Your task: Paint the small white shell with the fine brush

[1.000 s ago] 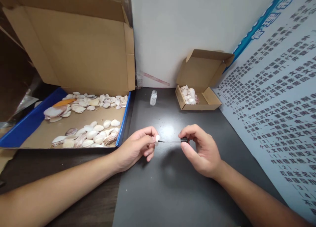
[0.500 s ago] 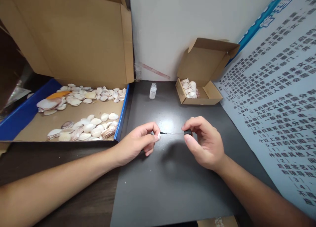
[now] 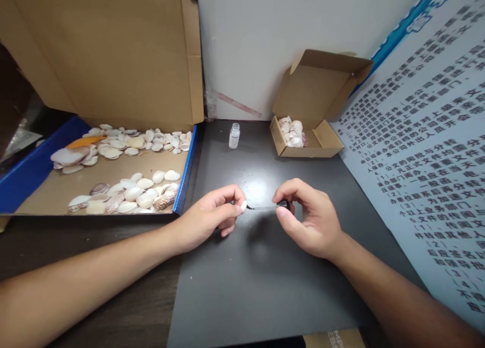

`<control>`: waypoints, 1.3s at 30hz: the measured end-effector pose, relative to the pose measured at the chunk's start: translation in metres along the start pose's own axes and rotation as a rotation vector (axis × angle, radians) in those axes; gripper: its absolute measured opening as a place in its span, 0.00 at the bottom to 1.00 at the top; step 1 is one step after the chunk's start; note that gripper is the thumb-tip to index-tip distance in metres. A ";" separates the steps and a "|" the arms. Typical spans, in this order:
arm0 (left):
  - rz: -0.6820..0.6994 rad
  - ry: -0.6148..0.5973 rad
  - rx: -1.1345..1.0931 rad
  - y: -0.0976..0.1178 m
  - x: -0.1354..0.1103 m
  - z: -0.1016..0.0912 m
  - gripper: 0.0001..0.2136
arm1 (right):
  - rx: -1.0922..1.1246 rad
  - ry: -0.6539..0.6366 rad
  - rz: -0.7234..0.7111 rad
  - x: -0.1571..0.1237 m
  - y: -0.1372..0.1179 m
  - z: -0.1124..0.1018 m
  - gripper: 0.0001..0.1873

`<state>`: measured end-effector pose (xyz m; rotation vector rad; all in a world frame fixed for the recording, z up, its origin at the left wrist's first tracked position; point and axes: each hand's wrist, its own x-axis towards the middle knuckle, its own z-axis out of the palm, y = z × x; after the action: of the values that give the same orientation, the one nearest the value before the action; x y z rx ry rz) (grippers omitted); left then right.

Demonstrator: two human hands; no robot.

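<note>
1. Left hand [image 3: 216, 214] pinches a small white shell [image 3: 243, 206] at frame centre.
2. Right hand [image 3: 312, 220], right of centre, grips a thin brush [image 3: 264, 208] by its black handle [image 3: 283, 204].
3. Open bottle [image 3: 234, 137] stands upper centre.

To our left, a box [image 3: 109, 166] holds shells [image 3: 131, 195], rear and front. Behind the single shell [image 3: 243, 206] we hold left of a brush [image 3: 264, 208], a bottle [image 3: 234, 137] stands on the tabletop [image 3: 235, 297]; right of it, another box [image 3: 312, 151] has more shells [image 3: 292, 132].

Smooth held shell [image 3: 244, 206], glassy bottle [image 3: 234, 137], matt cardboard small box [image 3: 329, 138], glossy tabletop [image 3: 265, 287]
</note>
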<state>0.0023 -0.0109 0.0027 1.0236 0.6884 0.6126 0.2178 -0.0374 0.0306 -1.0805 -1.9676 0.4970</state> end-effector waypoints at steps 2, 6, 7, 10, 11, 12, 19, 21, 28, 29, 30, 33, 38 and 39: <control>-0.001 0.006 0.002 0.000 0.000 0.000 0.06 | -0.003 -0.023 -0.008 0.000 0.000 0.000 0.04; 0.001 0.013 0.005 0.001 -0.001 0.000 0.06 | 0.040 0.027 -0.021 -0.001 0.000 0.000 0.05; 0.003 0.016 0.003 0.001 -0.001 0.001 0.06 | 0.043 0.041 -0.018 -0.002 0.001 0.000 0.05; 0.003 0.017 -0.005 0.001 -0.001 0.001 0.06 | 0.021 0.034 0.005 -0.001 0.001 0.000 0.05; 0.003 0.019 -0.008 0.001 -0.001 0.001 0.06 | 0.011 0.017 0.011 -0.001 0.000 0.000 0.05; 0.002 0.020 -0.009 0.001 -0.001 0.001 0.07 | 0.006 0.001 0.011 0.000 0.000 0.000 0.05; -0.010 0.010 -0.015 0.001 0.000 0.000 0.06 | 0.055 0.039 -0.011 -0.001 0.000 0.001 0.05; -0.008 0.009 -0.033 0.002 0.000 0.001 0.06 | 0.040 0.046 -0.009 -0.001 -0.001 0.001 0.06; -0.015 0.028 -0.072 0.005 0.001 0.002 0.06 | 0.042 0.057 -0.022 0.000 -0.001 0.002 0.06; -0.015 0.027 -0.078 0.005 0.001 0.002 0.06 | 0.050 0.064 -0.029 0.000 0.000 0.001 0.06; -0.016 0.026 -0.086 0.005 0.001 0.002 0.06 | 0.053 0.066 -0.036 0.000 0.000 0.001 0.06; -0.023 0.029 -0.101 0.004 0.001 0.002 0.06 | 0.031 0.040 -0.044 0.001 -0.001 0.002 0.06; -0.013 0.020 -0.115 0.004 0.001 0.002 0.05 | 0.027 0.038 -0.037 0.000 0.000 0.002 0.06; -0.011 0.019 -0.118 0.004 0.000 0.002 0.05 | 0.037 0.051 -0.035 0.000 0.000 0.002 0.06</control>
<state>0.0033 -0.0101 0.0065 0.9048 0.6662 0.6465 0.2162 -0.0374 0.0290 -1.0239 -1.9225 0.4809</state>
